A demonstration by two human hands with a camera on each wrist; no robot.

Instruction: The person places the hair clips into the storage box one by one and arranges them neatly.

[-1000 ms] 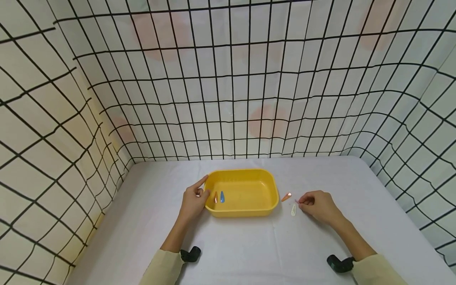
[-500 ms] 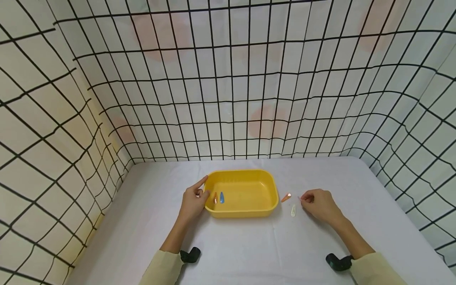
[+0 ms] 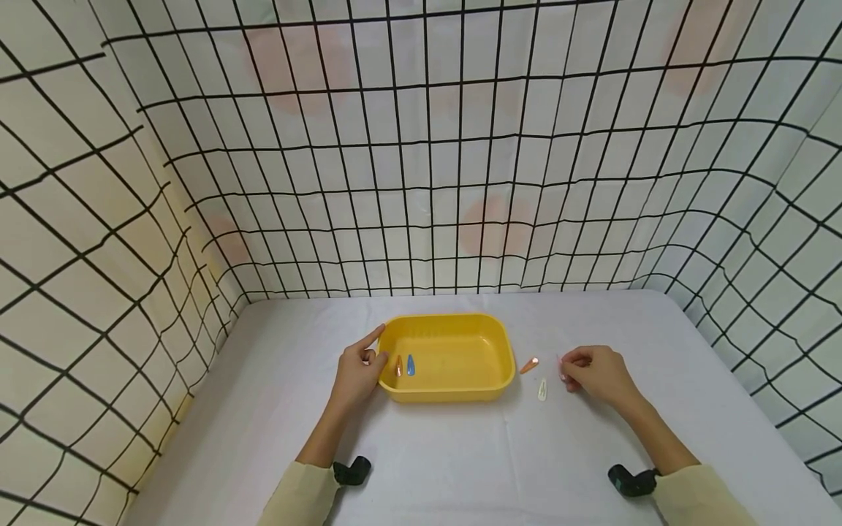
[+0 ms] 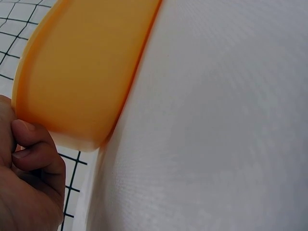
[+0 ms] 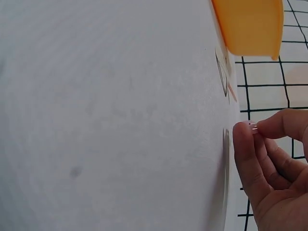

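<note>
My left hand [image 3: 355, 376] grips the left end of a yellow tray [image 3: 460, 358], thumb at the rim and index finger reaching along the back corner. An orange hair clip [image 3: 398, 366] and a blue hair clip [image 3: 411, 364] lie inside, near that end. To the tray's right, my right hand [image 3: 597, 374] pinches a small pink hair clip [image 5: 251, 127] between thumb and finger; most of it is hidden by the fingertips. Between this hand and the tray, another orange hair clip [image 3: 529, 365] and a white hair clip [image 3: 542, 389] lie on the cloth.
A white cloth covers the table [image 3: 447, 460]. Behind it and along both sides stands a black grid [image 3: 430, 183] over white sheeting. Each wrist carries a dark camera mount [image 3: 351, 471].
My right hand has shifted slightly right, away from the loose clips, with the pink hair clip in its fingers. The left hand and the tray have stayed put.
</note>
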